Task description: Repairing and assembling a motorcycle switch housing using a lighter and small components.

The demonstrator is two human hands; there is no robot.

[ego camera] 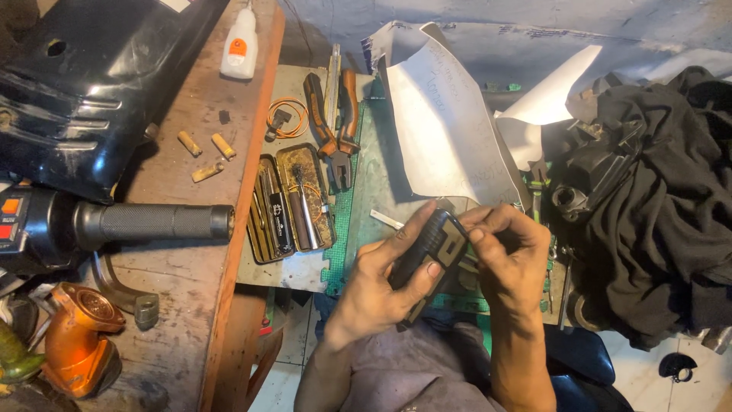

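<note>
My left hand (381, 282) grips a small dark, boxy device (431, 248) with a tan face, thumb and fingers wrapped round its body. My right hand (511, 255) is curled at the device's upper right edge, fingertips pinching at its corner. Whether a small part or tool sits between those fingertips is hidden. Both hands hover above a green cutting mat (358, 191) near the bench's front edge.
An open tin case (293, 200) of small tools and orange-handled pliers (335, 126) lie to the left. A motorcycle handlebar grip (152, 223), black fairing (91, 84), glue bottle (239, 44) and orange part (80, 336) crowd the wooden bench. White paper (450, 122) and black cloth (656, 198) lie right.
</note>
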